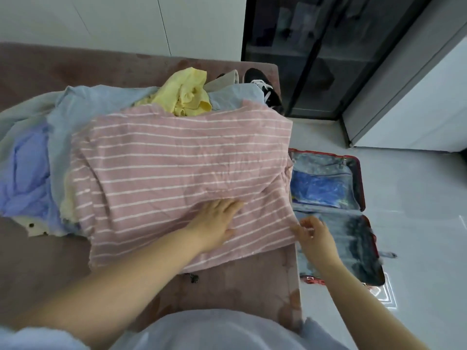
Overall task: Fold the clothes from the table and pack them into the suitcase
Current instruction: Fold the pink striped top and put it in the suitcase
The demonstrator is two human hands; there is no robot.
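A pink garment with white stripes [177,168] lies spread over the pile of clothes on the brown-covered table [50,261]. My left hand [214,223] rests flat on its near right part, fingers apart. At the garment's right edge, by the table's side, my right hand [313,233] pinches the cloth between thumb and fingers. On the floor to the right lies the open red suitcase [360,180], with a blue item [318,190] under its mesh cover in the far half.
Under the striped garment lie pale blue clothes [83,104], a lilac piece [22,173], a yellow garment [187,94] and a cream piece with dark buttons [35,227]. A black-and-white shoe [262,87] sits at the table's far corner. A dark glass cabinet [328,54] stands behind.
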